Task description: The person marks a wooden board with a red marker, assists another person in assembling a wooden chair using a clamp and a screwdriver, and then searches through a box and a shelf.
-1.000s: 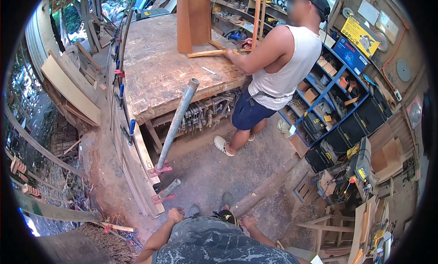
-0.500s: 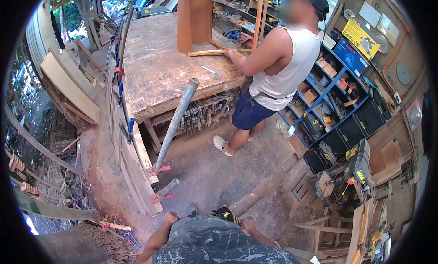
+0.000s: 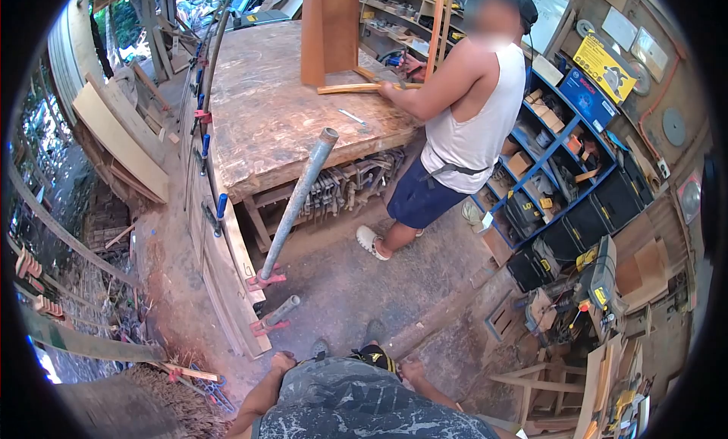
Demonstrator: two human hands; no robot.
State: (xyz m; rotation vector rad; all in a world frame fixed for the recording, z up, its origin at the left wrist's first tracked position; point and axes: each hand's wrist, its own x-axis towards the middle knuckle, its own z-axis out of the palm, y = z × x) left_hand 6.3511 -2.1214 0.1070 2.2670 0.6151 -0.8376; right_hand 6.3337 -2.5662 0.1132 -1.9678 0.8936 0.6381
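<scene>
My left hand (image 3: 283,362) hangs low beside my body, its fingers loosely curled, with nothing visible in it. It is nearest to the end of the long wooden boards (image 3: 241,318). On those boards are a tall pipe clamp (image 3: 294,211) and a shorter pipe clamp (image 3: 283,310), both with red jaws. My right hand (image 3: 412,371) hangs at my other side, also curled and with nothing visible in it. Its fingers are small in the view. Neither hand touches a tool or a board.
Ahead stands a large wooden workbench (image 3: 265,90) with clamps (image 3: 341,185) stored underneath. At its right side another person (image 3: 474,105) handles a wooden frame (image 3: 349,88) with a brown panel. Blue shelves (image 3: 565,151) line the right wall. Timber offcuts (image 3: 542,386) stand at lower right.
The view has shifted slightly. The other person's head and arms have moved a little at the frame. My hands stay low at my sides.
</scene>
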